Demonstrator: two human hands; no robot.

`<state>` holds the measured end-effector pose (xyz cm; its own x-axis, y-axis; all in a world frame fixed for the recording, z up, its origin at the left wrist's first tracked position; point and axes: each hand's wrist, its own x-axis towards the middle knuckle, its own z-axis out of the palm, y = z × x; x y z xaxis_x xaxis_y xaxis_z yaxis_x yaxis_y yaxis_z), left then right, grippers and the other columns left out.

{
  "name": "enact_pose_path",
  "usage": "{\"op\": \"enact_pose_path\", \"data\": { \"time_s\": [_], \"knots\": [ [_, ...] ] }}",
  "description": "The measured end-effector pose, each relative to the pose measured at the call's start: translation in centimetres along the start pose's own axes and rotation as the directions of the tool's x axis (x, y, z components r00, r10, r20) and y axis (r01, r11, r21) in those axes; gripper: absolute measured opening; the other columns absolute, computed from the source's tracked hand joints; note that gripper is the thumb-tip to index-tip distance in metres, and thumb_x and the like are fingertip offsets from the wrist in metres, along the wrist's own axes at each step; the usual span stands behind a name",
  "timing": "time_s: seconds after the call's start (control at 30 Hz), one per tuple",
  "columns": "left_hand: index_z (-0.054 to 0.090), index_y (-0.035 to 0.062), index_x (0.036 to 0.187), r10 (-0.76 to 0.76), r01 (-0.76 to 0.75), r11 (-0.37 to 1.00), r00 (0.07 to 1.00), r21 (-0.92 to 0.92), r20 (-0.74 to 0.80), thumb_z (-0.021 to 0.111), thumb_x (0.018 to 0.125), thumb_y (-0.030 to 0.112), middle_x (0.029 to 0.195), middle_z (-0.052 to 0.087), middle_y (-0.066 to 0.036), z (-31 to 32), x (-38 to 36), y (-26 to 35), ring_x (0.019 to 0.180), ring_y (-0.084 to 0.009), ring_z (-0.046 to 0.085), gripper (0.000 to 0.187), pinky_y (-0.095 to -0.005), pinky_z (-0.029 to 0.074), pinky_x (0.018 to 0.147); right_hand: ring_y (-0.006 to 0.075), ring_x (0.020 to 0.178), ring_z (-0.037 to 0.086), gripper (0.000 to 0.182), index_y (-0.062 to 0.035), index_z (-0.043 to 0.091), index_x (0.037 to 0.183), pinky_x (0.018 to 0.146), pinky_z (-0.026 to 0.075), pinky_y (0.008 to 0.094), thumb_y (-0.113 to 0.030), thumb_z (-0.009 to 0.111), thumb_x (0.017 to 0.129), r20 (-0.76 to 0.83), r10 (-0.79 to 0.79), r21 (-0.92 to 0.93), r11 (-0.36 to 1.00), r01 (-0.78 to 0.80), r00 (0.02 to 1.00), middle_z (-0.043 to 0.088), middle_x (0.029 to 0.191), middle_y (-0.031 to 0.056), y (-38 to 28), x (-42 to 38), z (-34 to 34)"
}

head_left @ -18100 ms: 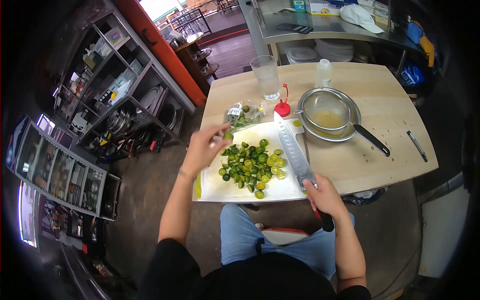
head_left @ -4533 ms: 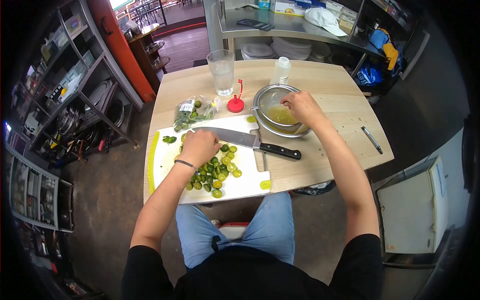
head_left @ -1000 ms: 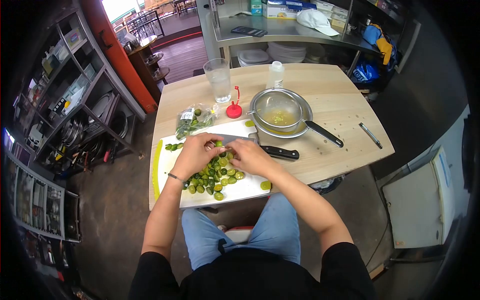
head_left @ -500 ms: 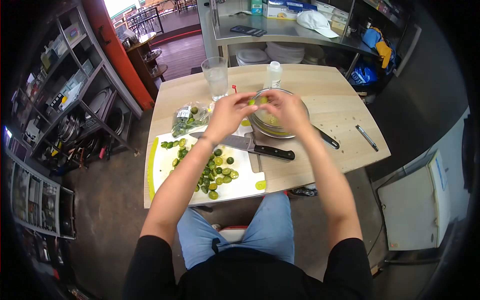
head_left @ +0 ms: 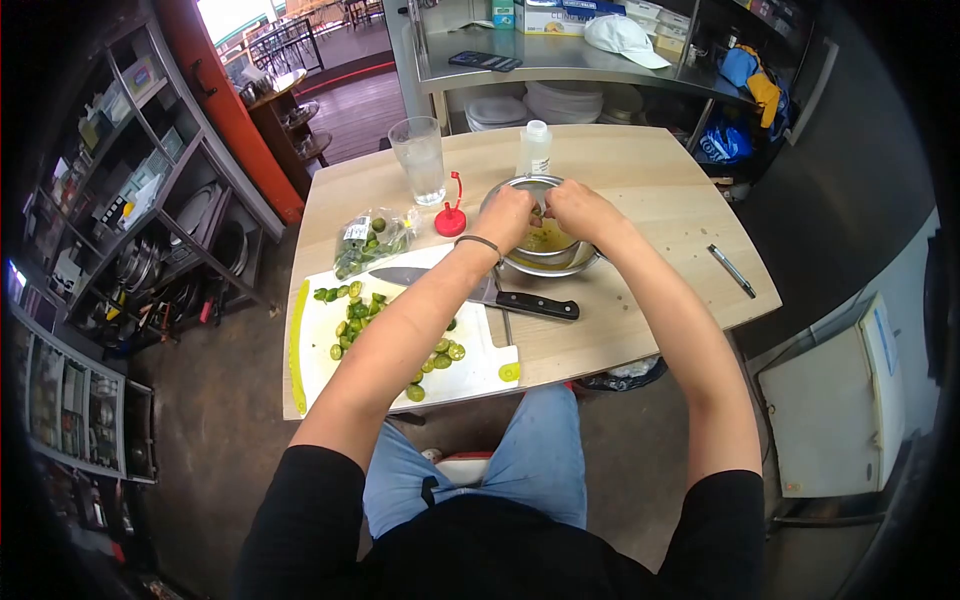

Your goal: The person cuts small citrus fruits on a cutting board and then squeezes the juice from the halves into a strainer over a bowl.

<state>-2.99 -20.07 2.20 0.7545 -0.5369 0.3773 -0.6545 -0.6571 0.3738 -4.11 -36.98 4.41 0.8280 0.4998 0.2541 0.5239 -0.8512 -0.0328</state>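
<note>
Over a metal sieve (head_left: pixel 541 256) resting in a steel bowl (head_left: pixel 590 262), both hands are closed with fingers pinched. My left hand (head_left: pixel 508 216) grips a small cut lime, mostly hidden by the fingers. Close beside it, my right hand (head_left: pixel 582 212) also pinches a lime half that barely shows. Yellowish juice with seeds and pulp lies in the sieve below. Many cut limes (head_left: pixel 356 310) lie on a white cutting board (head_left: pixel 465 375), partly behind my left forearm. A black-handled knife (head_left: pixel 537 304) rests across the board's right edge.
A glass of water (head_left: pixel 420 165), a red squeeze cap (head_left: pixel 450 220), a plastic bag of limes (head_left: pixel 370 240) and a white bottle (head_left: pixel 535 150) stand around the bowl. On the right lies a pen (head_left: pixel 732 271). A steel shelf (head_left: pixel 560 62) is behind the table.
Both hands have come down closer to the sieve, fingers curling tighter around the lime pieces. The left forearm now covers more of the board, and the red cap shows fully.
</note>
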Motion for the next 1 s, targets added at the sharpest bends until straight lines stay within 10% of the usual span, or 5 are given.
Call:
{"op": "enact_pose_path", "data": {
  "time_s": [0.37, 0.67, 1.0],
  "knots": [
    [0.074, 0.0054, 0.079, 0.017, -0.015, 0.999, 0.997, 0.033, -0.08, 0.069, 0.075, 0.006, 0.078, 0.066, -0.023, 0.8, 0.3, 0.0, 0.077, -0.0363, 0.067, 0.007, -0.0427, 0.054, 0.074, 0.0357, 0.088, 0.066, 0.01, -0.0004, 0.068, 0.083, 0.079, 0.054, 0.0426, -0.003, 0.066, 0.074, 0.011, 0.079, 0.117, 0.99, -0.08, 0.997, 0.067, 0.088, 0.022, -0.8, -0.7, -1.7],
    [0.071, 0.003, 0.097, 0.073, -0.083, 0.992, 0.992, -0.093, -0.103, 0.066, 0.081, 0.012, 0.083, 0.065, -0.024, -1.0, 0.3, 0.4, 0.079, -0.0397, 0.065, 0.019, -0.0444, 0.051, 0.074, 0.0394, 0.088, 0.064, 0.018, 0.0019, 0.068, 0.095, 0.08, 0.051, 0.0439, -0.005, 0.065, 0.079, -0.073, 0.098, 0.302, 0.951, -0.072, 0.992, 0.067, 0.087, 0.0233, 0.1, -0.7, -1.8],
    [0.073, 0.0031, 0.089, 0.097, -0.095, 0.995, 0.991, 0.018, -0.092, 0.062, 0.083, 0.009, 0.081, 0.064, -0.025, -0.2, 0.8, -0.2, 0.077, -0.0404, 0.065, 0.014, -0.0451, 0.052, 0.072, 0.0365, 0.079, 0.067, 0.011, 0.0005, 0.068, 0.086, 0.072, 0.055, 0.0435, -0.003, 0.059, 0.081, -0.062, 0.015, -0.066, 0.998, -0.019, 0.998, 0.067, 0.082, 0.0227, 0.3, -0.5, 0.1]
  ]
}}
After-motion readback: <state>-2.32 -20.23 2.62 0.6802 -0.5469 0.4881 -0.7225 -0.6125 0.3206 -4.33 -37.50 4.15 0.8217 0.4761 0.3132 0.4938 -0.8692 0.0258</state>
